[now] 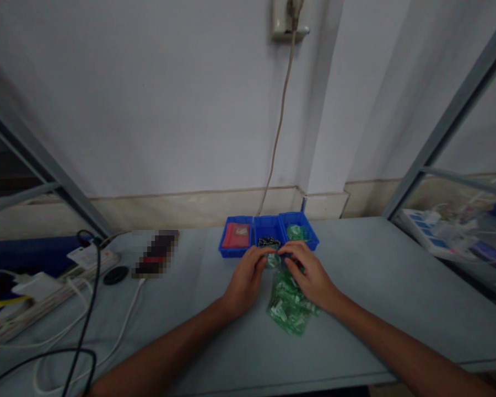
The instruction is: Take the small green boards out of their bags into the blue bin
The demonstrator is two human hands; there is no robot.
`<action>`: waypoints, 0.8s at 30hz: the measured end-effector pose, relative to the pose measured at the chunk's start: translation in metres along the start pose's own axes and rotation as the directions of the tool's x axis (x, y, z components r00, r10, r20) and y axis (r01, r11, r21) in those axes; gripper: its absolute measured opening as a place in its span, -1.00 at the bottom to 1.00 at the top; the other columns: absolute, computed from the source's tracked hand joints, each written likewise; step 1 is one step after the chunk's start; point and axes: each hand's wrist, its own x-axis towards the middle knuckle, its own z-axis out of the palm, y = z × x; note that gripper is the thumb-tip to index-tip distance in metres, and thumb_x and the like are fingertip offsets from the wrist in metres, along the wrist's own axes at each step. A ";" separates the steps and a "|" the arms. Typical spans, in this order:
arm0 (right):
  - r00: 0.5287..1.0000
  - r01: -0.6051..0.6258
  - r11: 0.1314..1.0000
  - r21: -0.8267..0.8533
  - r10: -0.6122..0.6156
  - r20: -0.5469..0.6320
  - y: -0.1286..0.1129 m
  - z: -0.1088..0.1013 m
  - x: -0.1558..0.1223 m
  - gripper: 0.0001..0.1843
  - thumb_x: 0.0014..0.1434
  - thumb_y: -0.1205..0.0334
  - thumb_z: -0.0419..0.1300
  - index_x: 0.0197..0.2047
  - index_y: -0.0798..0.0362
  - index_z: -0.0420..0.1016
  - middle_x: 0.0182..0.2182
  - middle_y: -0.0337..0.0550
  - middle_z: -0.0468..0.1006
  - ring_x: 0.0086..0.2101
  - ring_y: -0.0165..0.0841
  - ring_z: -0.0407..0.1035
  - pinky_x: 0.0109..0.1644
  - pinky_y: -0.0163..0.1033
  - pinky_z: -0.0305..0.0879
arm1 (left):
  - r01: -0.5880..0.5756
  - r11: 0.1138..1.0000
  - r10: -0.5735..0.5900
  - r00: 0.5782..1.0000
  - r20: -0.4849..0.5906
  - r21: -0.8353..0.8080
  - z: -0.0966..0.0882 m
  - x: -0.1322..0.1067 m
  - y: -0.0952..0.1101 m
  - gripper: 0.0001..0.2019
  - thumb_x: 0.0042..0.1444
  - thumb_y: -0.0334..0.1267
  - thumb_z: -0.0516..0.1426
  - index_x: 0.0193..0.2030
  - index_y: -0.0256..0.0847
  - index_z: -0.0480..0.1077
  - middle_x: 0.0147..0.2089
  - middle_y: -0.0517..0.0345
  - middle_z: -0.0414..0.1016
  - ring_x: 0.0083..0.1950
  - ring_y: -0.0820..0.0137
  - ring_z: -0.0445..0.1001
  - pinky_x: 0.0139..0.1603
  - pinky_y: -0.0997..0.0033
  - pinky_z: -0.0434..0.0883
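My left hand (pixel 247 278) and my right hand (pixel 310 273) meet in the middle of the grey table (pixel 376 275), fingers pinched together on a small green plastic bag (pixel 274 260). A pile of similar green bags (pixel 288 306) lies between my wrists. Just beyond my fingers stand three blue bins in a row: the left bin (pixel 235 237) holds red packets, the middle bin (pixel 268 234) holds small dark parts, the right bin (pixel 300 230) holds green bags.
A power strip with plugs and cables (pixel 53 281) lies at the left, with a black round object (pixel 116 274) and a blurred-out item (pixel 155 253) near it. A cord (pixel 279 132) hangs from a wall socket. Metal frame bars stand at both sides; cluttered shelf at right (pixel 458 237).
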 end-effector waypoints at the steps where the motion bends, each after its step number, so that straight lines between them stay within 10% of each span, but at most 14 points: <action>1: 1.000 -0.016 1.000 -0.001 0.016 0.008 0.000 0.000 0.000 -0.76 0.49 0.25 0.09 0.12 -0.08 0.51 0.03 -0.01 0.55 0.06 -0.14 0.45 0.16 -0.02 0.39 | -0.026 0.999 0.026 0.999 0.019 0.021 -0.001 0.000 0.001 -0.69 0.55 -0.25 -0.05 0.26 -0.07 0.42 0.07 0.00 0.51 0.10 0.25 0.49 0.20 0.15 0.45; 24: 0.996 -0.084 0.996 0.017 0.084 0.016 0.001 0.000 -0.002 -0.72 0.34 0.43 0.18 0.05 -0.04 0.53 -0.17 -0.17 0.55 -0.27 -0.30 0.42 -0.16 -0.22 0.34 | -0.135 0.972 0.122 0.990 0.077 0.191 0.002 -0.004 -0.002 -0.42 0.40 -0.49 0.03 0.50 -0.02 0.22 0.06 -0.02 0.46 0.09 0.21 0.42 0.17 0.13 0.48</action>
